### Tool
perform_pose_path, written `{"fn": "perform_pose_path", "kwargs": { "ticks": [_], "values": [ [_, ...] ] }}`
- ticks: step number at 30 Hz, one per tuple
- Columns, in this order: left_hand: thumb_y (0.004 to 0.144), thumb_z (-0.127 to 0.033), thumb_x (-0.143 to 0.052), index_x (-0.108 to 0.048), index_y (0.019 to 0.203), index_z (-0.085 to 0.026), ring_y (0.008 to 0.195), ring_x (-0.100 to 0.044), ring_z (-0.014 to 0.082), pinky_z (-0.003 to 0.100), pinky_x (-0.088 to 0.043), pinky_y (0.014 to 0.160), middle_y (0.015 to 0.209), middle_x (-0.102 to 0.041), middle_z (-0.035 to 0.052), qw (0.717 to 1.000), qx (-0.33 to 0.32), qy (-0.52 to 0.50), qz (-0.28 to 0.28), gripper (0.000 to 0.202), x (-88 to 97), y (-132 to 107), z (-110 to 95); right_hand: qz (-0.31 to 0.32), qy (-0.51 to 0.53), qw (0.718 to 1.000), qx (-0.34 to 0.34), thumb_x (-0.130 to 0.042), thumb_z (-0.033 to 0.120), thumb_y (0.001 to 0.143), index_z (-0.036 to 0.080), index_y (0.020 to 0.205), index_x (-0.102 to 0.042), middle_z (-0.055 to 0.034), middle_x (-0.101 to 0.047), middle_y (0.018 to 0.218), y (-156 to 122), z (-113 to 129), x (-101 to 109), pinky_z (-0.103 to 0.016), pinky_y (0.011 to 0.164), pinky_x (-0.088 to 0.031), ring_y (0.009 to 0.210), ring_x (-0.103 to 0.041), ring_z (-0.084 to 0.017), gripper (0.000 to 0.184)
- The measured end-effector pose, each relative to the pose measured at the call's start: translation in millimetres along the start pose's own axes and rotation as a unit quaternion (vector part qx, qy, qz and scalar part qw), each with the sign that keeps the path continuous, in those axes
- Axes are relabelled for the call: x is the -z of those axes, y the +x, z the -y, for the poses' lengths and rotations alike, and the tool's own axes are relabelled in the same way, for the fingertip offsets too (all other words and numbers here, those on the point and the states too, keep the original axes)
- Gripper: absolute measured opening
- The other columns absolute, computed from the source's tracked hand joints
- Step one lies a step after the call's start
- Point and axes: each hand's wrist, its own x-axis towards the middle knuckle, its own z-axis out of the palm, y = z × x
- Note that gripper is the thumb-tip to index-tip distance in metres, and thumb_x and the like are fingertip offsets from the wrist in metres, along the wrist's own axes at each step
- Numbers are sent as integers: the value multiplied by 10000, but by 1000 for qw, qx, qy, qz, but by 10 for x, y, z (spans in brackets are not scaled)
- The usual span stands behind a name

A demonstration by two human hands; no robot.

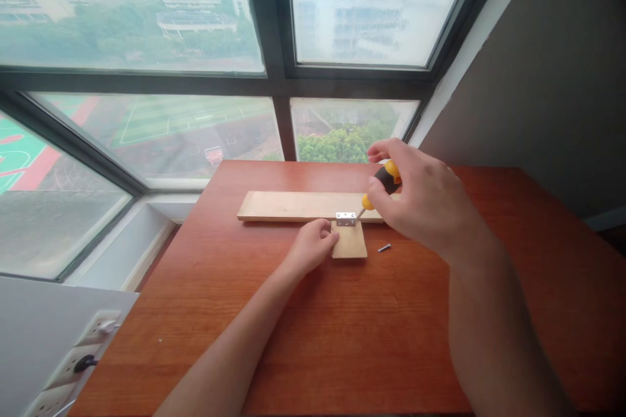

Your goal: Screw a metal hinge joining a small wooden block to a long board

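Two bare hands work over a reddish-brown wooden surface (303, 345) beside a large window (205, 137). The left hand (313, 246) comes in from the bottom of the view; its fingers are nearly closed on the left edge of a small wooden board (349, 246), with the thumb against that edge. The right hand (425, 192) reaches in from the right, its fingers curled around the yellow and black handle of a screwdriver (388, 177). The top of the handle is hidden by the hand. The screwdriver slants down to the left, its metal shaft ending at the right side of a silver hinge (346, 219); whether the tip touches it is too small to tell.

The hinge sits at the far edge of the small board, where that board meets the near side of a long wooden plank (288, 205). The plank lies crosswise on the surface, its right end partly behind the right hand. A single screw (384, 247) lies on its side just to the right of the small board. Wall sockets (78, 365) with plugs show at the lower left, and a grey wall (533, 78) stands at the right.
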Motion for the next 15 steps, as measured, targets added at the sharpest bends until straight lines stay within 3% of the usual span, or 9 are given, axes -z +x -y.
{"fn": "perform_pose_path", "kwargs": {
  "ticks": [4,7,12,15],
  "values": [
    [843,-232,-607,-611,849,-148,512,-571,128,207,-399,488,602,-624,-3,1000,1,-4,2,84,-3,12,7,-26,-97,994,-43,-509,505,891,248,1120,-623,-61,-730,947,0,22,-1,-324,563,-319,769,-659,-280,363],
    [836,-227,-611,-614,845,-148,530,-592,139,211,-407,492,618,-638,7,1000,1,4,-1,79,-6,28,27,-16,-109,992,-58,-480,439,909,263,1099,-634,-54,-727,844,7,0,9,-321,557,-298,718,-646,-271,301],
    [823,-225,-622,-621,838,-150,509,-574,130,210,-394,487,621,-637,6,1000,-9,21,-14,77,-9,38,47,19,-11,1000,-8,-554,255,796,269,1176,-586,-19,-708,1114,-14,-28,34,-324,643,-394,796,-650,-214,381],
    [819,-235,-626,-625,838,-151,519,-584,134,212,-396,488,630,-640,8,1000,-8,19,-9,87,-5,39,47,6,-34,999,-9,-554,331,827,272,1132,-597,-19,-701,1109,-13,-13,27,-320,621,-371,800,-640,-217,314]
  ]
}}
